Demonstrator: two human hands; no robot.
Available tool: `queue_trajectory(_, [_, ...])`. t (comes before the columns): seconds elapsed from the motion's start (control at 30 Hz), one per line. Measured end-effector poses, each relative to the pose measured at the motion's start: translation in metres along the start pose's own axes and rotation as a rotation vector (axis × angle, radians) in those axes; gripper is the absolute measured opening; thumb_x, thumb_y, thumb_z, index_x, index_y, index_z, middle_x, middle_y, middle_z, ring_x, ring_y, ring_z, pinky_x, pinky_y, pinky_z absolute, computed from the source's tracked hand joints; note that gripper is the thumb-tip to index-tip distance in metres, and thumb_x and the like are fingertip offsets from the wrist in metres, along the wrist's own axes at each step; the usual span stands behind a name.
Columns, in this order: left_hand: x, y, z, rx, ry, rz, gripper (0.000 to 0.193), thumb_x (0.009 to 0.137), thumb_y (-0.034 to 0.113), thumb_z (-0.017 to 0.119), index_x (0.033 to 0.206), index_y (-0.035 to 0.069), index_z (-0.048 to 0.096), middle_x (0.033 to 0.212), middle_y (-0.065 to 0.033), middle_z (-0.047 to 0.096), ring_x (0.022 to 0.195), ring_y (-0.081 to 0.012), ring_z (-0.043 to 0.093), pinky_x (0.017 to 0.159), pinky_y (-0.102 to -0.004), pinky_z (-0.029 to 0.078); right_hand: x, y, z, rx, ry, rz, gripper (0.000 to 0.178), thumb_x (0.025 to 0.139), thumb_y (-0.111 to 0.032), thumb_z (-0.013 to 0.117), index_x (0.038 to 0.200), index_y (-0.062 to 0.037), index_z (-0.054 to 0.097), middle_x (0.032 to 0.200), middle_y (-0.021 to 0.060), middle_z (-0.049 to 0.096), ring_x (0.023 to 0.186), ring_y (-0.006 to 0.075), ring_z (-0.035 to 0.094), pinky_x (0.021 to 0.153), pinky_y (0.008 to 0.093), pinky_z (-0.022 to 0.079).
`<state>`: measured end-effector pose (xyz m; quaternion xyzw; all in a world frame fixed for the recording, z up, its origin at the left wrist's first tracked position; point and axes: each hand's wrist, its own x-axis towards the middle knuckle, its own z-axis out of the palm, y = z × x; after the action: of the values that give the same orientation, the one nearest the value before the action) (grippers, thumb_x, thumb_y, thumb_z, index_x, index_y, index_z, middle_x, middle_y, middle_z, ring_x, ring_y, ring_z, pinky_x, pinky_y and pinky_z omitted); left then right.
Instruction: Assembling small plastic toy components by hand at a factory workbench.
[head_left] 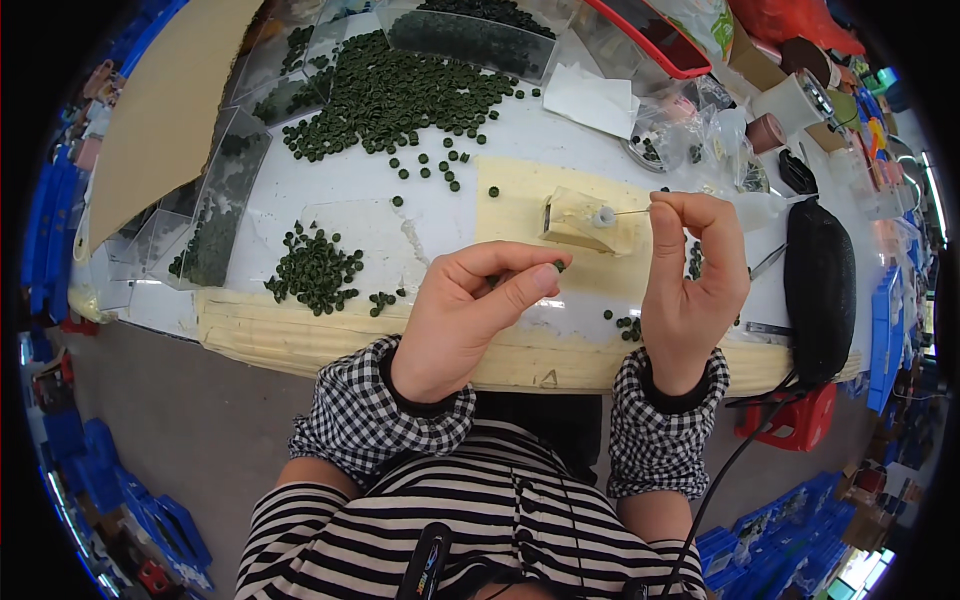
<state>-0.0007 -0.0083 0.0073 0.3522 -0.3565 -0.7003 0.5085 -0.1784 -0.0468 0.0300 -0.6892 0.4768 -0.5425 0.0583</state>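
My left hand (455,320) is closed in a pinch, with a small dark green round piece (559,266) between thumb and forefinger. With thumb and forefinger pressed together, my right hand (693,280) holds a thin metal needle (632,212). The needle's far end meets a small whitish nozzle (604,216) on a cream, tape-covered block (575,232); whether it goes inside I cannot tell. The block sits on a pale yellow sheet (510,215). Left of my left hand lies a small heap of dark green pieces (315,272).
A large spread of green pieces (385,90) covers the far table, beside clear plastic trays (225,215). Cardboard (165,120) leans at left. White tissue (590,100), a red-edged phone (665,45) and a black pouch (820,285) lie far and right. A red stool (795,420) stands below.
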Motion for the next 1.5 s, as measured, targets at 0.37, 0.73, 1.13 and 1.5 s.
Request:
queue_trajectory(0.37, [-0.003,0.006,-0.002,-0.043,-0.043,-0.024,0.020,0.092,0.009,0.064,0.109,-0.001,0.067,0.075,0.0057,0.058,0.063,0.0007,0.039,0.056,-0.0156,0.032,-0.023,-0.010,-0.033,-0.321,-0.294,0.014,0.021,0.076,-0.002,0.071,0.098,-0.0032,0.068,0.087,0.0075,0.060,0.084,0.0263,0.054,0.076,0.0357,0.044])
queue_trajectory(0.73, [-0.005,0.005,0.000,0.074,-0.004,0.031,0.018,0.091,0.008,0.066,0.107,0.001,0.069,0.072,0.0081,0.055,0.061,0.0020,0.037,0.056,-0.0155,0.030,-0.055,-0.014,-0.036,-0.489,-0.408,-0.163,0.018,0.071,-0.001,0.072,0.089,-0.0025,0.068,0.082,0.0051,0.059,0.084,0.0243,0.054,0.083,0.0395,0.044])
queue_trajectory(1.13, [-0.004,-0.004,0.003,0.436,0.013,0.258,0.021,0.083,0.003,0.071,0.104,0.003,0.072,0.061,0.0077,0.034,0.057,-0.0028,0.031,0.054,-0.0196,0.027,-0.050,-0.029,-0.008,0.511,-0.153,0.511,0.010,0.084,0.002,0.068,0.094,0.0031,0.067,0.090,0.0083,0.068,0.081,0.0126,0.061,0.075,0.0239,0.047])
queue_trajectory(1.5, [-0.006,-0.003,0.002,0.458,0.025,0.266,0.021,0.083,-0.001,0.070,0.104,0.002,0.072,0.063,0.0068,0.036,0.058,-0.0031,0.033,0.053,-0.0195,0.028,-0.057,-0.030,-0.001,0.550,-0.140,0.565,0.009,0.084,0.002,0.067,0.093,0.0036,0.065,0.090,0.0076,0.067,0.084,0.0123,0.061,0.077,0.0234,0.046])
